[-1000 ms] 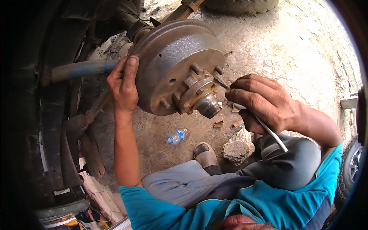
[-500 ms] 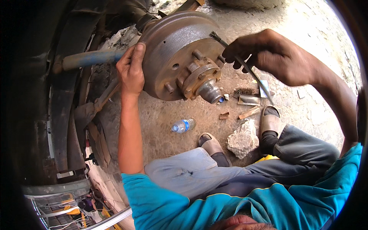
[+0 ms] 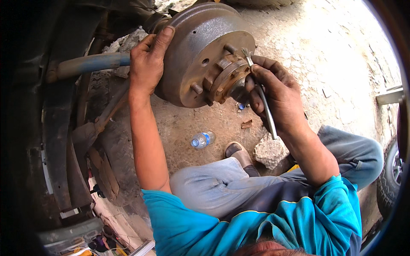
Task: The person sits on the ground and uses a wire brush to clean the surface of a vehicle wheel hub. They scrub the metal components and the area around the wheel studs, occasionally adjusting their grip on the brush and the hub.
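Note:
A rusty brake drum (image 3: 200, 47) with wheel studs and a protruding hub (image 3: 228, 81) sits on an axle in the upper middle. My left hand (image 3: 147, 57) grips the drum's left edge, its thumb lying on the outer surface and its other fingers partly hidden. In my right hand (image 3: 275, 87) is a slim paint brush (image 3: 265, 106), pinched near its bristle end. The dark bristles are close to the studded drum face, beside the hub; whether they touch it I cannot tell. The handle's end points down toward my lap.
Below the drum a plastic bottle (image 3: 203, 139) lies on the dirt floor, near my sandal (image 3: 240, 154). A pale rock (image 3: 270, 151) rests by my legs. At left run a blue shock absorber (image 3: 92, 64) and dark vehicle parts. A tyre (image 3: 389, 179) stands far right.
My right hand has moved left and down with the brush, from the drum's outer rim to the face beside the hub. My left hand still holds the drum's edge. The view has shifted slightly.

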{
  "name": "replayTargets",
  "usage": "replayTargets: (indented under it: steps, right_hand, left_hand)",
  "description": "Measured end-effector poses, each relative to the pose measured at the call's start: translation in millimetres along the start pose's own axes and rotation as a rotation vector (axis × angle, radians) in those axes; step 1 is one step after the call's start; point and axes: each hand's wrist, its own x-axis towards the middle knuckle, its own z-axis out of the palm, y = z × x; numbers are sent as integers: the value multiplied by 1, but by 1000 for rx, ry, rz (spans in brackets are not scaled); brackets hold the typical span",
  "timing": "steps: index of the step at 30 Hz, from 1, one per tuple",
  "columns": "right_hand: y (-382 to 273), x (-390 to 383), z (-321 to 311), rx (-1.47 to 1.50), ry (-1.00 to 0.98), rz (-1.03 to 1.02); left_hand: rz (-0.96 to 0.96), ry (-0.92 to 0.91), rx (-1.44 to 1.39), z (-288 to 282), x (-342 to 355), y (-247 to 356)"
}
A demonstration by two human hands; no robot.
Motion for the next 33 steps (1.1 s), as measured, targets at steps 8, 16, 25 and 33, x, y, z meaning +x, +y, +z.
replayTargets:
  steps: [8, 16, 25, 33]
  right_hand:
    - [26, 9, 34, 105, 84, -79]
    - [38, 9, 50, 66, 105, -153]
    - [55, 12, 62, 258, 138, -247]
    - [53, 7, 62, 165, 144, -222]
  left_hand:
    - [117, -23, 2, -1, -7, -3]
    - [88, -50, 1, -6, -8, 0]
    - [186, 8, 54, 1, -8, -1]
    - [168, 0, 48, -1, -8, -3]
